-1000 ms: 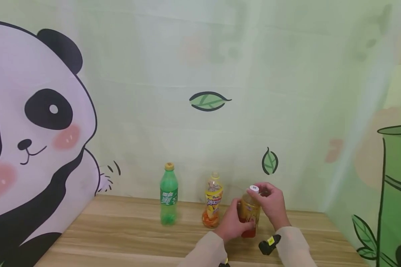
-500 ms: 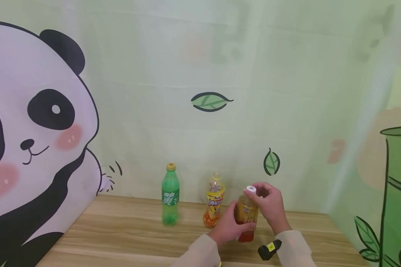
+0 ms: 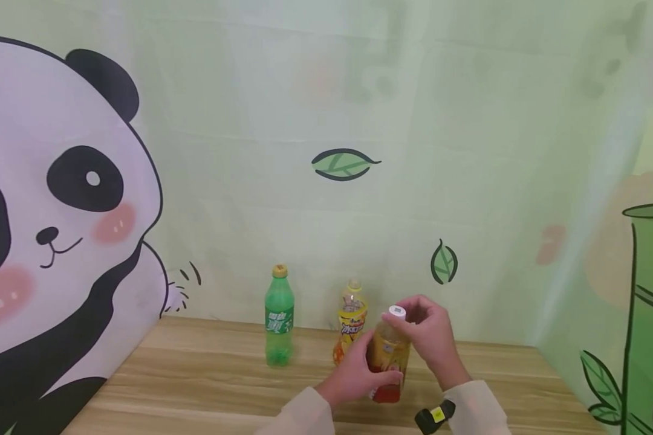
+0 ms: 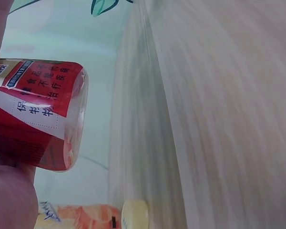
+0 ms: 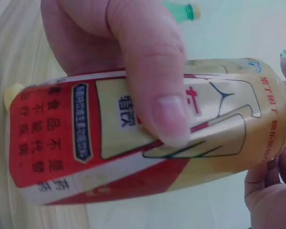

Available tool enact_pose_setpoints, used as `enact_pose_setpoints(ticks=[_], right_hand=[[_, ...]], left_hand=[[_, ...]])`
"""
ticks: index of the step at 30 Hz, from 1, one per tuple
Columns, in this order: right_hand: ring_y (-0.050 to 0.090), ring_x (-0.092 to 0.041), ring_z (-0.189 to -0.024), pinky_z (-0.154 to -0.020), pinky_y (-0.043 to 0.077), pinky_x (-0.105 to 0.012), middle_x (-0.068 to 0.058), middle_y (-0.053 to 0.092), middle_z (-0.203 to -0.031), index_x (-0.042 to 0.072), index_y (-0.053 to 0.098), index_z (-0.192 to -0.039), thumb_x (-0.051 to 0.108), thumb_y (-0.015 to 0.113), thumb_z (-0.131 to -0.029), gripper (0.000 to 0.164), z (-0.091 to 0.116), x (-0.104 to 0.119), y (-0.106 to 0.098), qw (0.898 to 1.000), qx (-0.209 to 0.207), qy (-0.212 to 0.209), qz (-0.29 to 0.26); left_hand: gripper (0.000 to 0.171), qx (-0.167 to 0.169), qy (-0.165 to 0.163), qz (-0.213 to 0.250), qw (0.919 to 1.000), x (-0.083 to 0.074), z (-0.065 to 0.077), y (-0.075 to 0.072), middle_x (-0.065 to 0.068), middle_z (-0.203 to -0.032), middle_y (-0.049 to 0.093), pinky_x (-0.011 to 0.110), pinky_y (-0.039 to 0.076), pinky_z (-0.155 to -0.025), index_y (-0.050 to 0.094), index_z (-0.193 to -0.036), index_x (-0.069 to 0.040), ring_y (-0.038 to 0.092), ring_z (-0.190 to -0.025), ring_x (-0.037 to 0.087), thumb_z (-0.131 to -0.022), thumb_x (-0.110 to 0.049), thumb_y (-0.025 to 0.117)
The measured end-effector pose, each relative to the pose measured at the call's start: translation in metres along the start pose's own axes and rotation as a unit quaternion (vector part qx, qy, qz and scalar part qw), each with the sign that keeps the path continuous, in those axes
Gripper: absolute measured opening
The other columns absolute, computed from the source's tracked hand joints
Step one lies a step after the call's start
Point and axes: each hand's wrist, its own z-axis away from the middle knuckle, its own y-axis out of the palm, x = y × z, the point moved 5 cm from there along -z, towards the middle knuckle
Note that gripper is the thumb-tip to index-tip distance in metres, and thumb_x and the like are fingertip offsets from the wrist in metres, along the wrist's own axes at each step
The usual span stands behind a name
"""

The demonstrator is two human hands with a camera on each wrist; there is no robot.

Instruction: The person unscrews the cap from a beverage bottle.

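Observation:
Between my hands is a drink bottle [image 3: 390,353] with a red and gold label and a white cap [image 3: 396,312]. My left hand [image 3: 354,374] grips its lower body, thumb across the front label, as the right wrist view shows. The fingers and thumb of my right hand [image 3: 432,335] pinch the cap from the right. In the left wrist view the bottle's base hangs above the table, with wall showing in between. Behind my left hand stands a bottle with a yellow label [image 3: 352,320], partly hidden; no coloured cap shows on its clear neck.
A green bottle [image 3: 279,320] with a yellow cap stands further left on the wooden table [image 3: 207,362]. The printed backdrop [image 3: 239,211] rises behind the table. A pale yellow round thing [image 4: 135,214] lies near the yellow-labelled bottle's base.
Both hands have moved left and towards me together with the bottle. It now covers part of the space before the yellow-labelled bottle. The grip on body and cap looks the same.

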Motion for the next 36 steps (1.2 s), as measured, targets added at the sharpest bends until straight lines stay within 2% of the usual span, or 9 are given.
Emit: enact_pose_setpoints(ticks=[4, 11, 15, 24, 30, 36], right_hand=[[0.059, -0.023, -0.088, -0.074, 0.055, -0.027, -0.009, 0.067, -0.096, 0.007, 0.068, -0.101, 0.035, 0.091, -0.077, 0.044, 0.006, 0.009, 0.005, 1.0, 0.0, 0.002, -0.006], [0.059, -0.023, -0.087, -0.074, 0.054, -0.028, -0.007, 0.068, -0.094, 0.008, 0.069, -0.096, 0.036, 0.092, -0.074, 0.043, 0.015, 0.024, 0.015, 1.0, 0.011, 0.002, -0.007], [0.06, -0.023, -0.086, -0.075, 0.054, -0.028, -0.007, 0.069, -0.093, 0.008, 0.069, -0.095, 0.03, 0.092, -0.075, 0.038, 0.021, 0.03, 0.021, 1.0, 0.017, -0.005, -0.017], [0.065, -0.021, -0.085, -0.077, 0.057, -0.028, -0.008, 0.07, -0.09, 0.004, 0.068, -0.091, 0.021, 0.094, -0.071, 0.037, 0.038, 0.045, 0.035, 0.996, 0.039, -0.028, -0.069], [0.066, -0.019, -0.085, -0.081, 0.058, -0.028, -0.007, 0.068, -0.088, 0.004, 0.067, -0.088, 0.015, 0.094, -0.071, 0.033, 0.05, 0.054, 0.043, 0.994, 0.045, -0.046, -0.088], [0.066, -0.018, -0.083, -0.079, 0.057, -0.027, -0.005, 0.067, -0.087, 0.002, 0.067, -0.088, 0.011, 0.094, -0.07, 0.033, 0.059, 0.056, 0.052, 0.993, 0.041, -0.032, -0.104]], left_hand=[[0.075, 0.004, -0.011, -0.004, 0.9999, -0.003, 0.009, -0.007, -0.009, -0.132, 0.06, 0.053, 0.054, -0.103, 0.046, -0.143, -0.036, 0.061, -0.119, 0.018, -0.081, -0.046, 0.086], [0.071, 0.02, 0.02, -0.011, 0.9995, -0.01, 0.024, -0.016, -0.011, -0.135, 0.061, 0.046, 0.054, -0.103, 0.045, -0.144, -0.041, 0.061, -0.121, 0.015, -0.084, -0.043, 0.084], [0.076, 0.028, 0.031, -0.013, 0.999, -0.012, 0.033, -0.021, -0.012, -0.137, 0.059, 0.043, 0.055, -0.103, 0.04, -0.147, -0.046, 0.061, -0.121, 0.014, -0.084, -0.045, 0.083], [0.076, 0.04, 0.019, -0.008, 0.999, -0.018, 0.059, -0.031, -0.01, -0.137, 0.06, 0.044, 0.056, -0.102, 0.042, -0.148, -0.039, 0.062, -0.123, 0.016, -0.084, -0.043, 0.084], [0.073, 0.055, 0.044, 0.006, 0.9975, -0.024, 0.073, -0.032, -0.006, -0.136, 0.061, 0.034, 0.058, -0.097, 0.041, -0.148, -0.037, 0.063, -0.119, 0.014, -0.087, -0.038, 0.082], [0.071, 0.064, 0.033, 0.037, 0.9967, -0.02, 0.085, -0.035, -0.003, -0.13, 0.064, 0.028, 0.058, -0.091, 0.042, -0.147, -0.036, 0.066, -0.113, 0.017, -0.088, -0.035, 0.082]])
